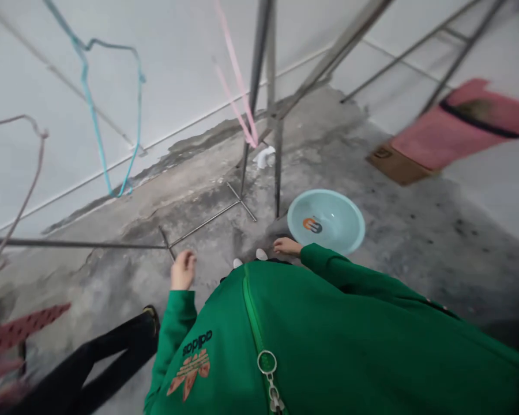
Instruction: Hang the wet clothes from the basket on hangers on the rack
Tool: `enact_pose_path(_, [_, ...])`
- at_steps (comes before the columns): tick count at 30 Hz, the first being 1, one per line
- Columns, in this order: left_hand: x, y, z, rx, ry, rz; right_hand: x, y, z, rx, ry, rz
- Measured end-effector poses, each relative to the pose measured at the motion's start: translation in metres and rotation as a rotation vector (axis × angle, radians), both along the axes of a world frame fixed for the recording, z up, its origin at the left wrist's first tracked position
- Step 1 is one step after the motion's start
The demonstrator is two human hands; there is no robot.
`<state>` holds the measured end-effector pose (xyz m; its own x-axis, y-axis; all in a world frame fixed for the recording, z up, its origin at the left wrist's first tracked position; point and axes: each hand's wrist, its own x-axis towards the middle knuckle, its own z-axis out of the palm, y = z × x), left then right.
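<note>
Our L grip (183, 271) half-curled, empty, nr steel rack foot (205, 222); R grip (288, 246) spread, empty, just by pale blue basin (328, 199).

Basin (326, 222) of smooth, glossy, pale blue-green plastic; metal rods (204, 224), thin, bare and dull grey; hanger (83, 75) of teal coated wire with a faint sheen; floor (415, 248) of rough, patchy grey concrete; wall (177, 75) in smooth, matt white paint; jacket (328, 323) of matt green cloth with a flat printed logo (190, 369); zip pull (267, 363) of shiny metal; carton (395, 164) of matt brown cardboard; pink cloth (458, 127), blurred, its texture hard to tell.
</note>
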<state>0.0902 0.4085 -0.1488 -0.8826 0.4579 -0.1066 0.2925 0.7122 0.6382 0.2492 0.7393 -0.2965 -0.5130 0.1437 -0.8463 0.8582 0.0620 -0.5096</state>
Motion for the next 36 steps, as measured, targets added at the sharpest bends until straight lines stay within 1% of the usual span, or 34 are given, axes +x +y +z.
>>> enact_pose_path(1, [-0.003, 0.033, -0.013, -0.021, -0.029, -0.135, 0.020, 0.013, -0.002, 0.017, -0.039, -0.088])
enact_pose_path(2, [-0.004, 0.064, -0.023, -0.094, -0.060, -0.378, 0.039, 0.023, -0.004, 0.032, -0.081, -0.179])
enact_pose_path(3, [-0.003, 0.090, -0.028, -0.162, -0.072, -0.580, 0.058, 0.030, -0.006, 0.043, -0.124, -0.269])
enact_pose_path(4, [0.000, 0.113, -0.031, -0.237, -0.078, -0.765, 0.077, 0.035, -0.006, 0.050, -0.164, -0.357])
enact_pose_path(5, [0.003, 0.132, -0.032, -0.314, -0.074, -0.925, 0.094, 0.037, -0.007, 0.049, -0.197, -0.441])
enact_pose_path(6, [0.007, 0.148, -0.030, -0.380, -0.063, -1.040, 0.110, 0.037, -0.008, 0.042, -0.222, -0.518])
enact_pose_path(8, [0.016, 0.170, -0.028, -0.482, -0.029, -1.192, 0.137, 0.031, -0.008, 0.015, -0.248, -0.649])
enact_pose_path(10, [0.026, 0.185, -0.028, -0.520, 0.002, -1.282, 0.156, 0.025, -0.008, -0.014, -0.260, -0.748])
enact_pose_path(12, [0.039, 0.198, -0.033, -0.503, 0.012, -1.328, 0.170, 0.022, -0.007, -0.036, -0.264, -0.817])
enact_pose_path(14, [0.055, 0.211, -0.039, -0.486, -0.004, -1.361, 0.181, 0.027, -0.003, -0.048, -0.249, -0.860])
enact_pose_path(17, [0.085, 0.240, -0.043, -0.497, -0.015, -1.420, 0.200, 0.049, 0.007, -0.039, -0.186, -0.895])
enact_pose_path(20, [0.123, 0.283, -0.038, -0.505, 0.019, -1.473, 0.235, 0.084, 0.020, -0.006, -0.103, -0.918])
enact_pose_path(22, [0.158, 0.318, -0.033, -0.499, 0.049, -1.489, 0.271, 0.113, 0.025, 0.023, -0.051, -0.927])
enact_pose_path(24, [0.203, 0.357, -0.032, -0.491, 0.071, -1.490, 0.316, 0.145, 0.028, 0.050, -0.004, -0.924])
enact_pose_path(26, [0.258, 0.402, -0.034, -0.480, 0.071, -1.493, 0.366, 0.180, 0.028, 0.071, 0.038, -0.911])
enact_pose_path(28, [0.318, 0.450, -0.037, -0.441, 0.050, -1.528, 0.415, 0.216, 0.029, 0.091, 0.069, -0.901])
enact_pose_path(30, [0.376, 0.500, -0.036, -0.377, 0.013, -1.630, 0.459, 0.249, 0.034, 0.118, 0.095, -0.905])
enact_pose_path(32, [0.424, 0.549, -0.031, -0.331, -0.006, -1.765, 0.497, 0.279, 0.043, 0.136, 0.127, -0.914])
enact_pose_path(34, [0.459, 0.592, -0.023, -0.322, 0.022, -1.862, 0.525, 0.306, 0.052, 0.133, 0.159, -0.916])
enact_pose_path(36, [0.480, 0.630, -0.017, -0.330, 0.077, -1.890, 0.545, 0.333, 0.057, 0.127, 0.177, -0.910])
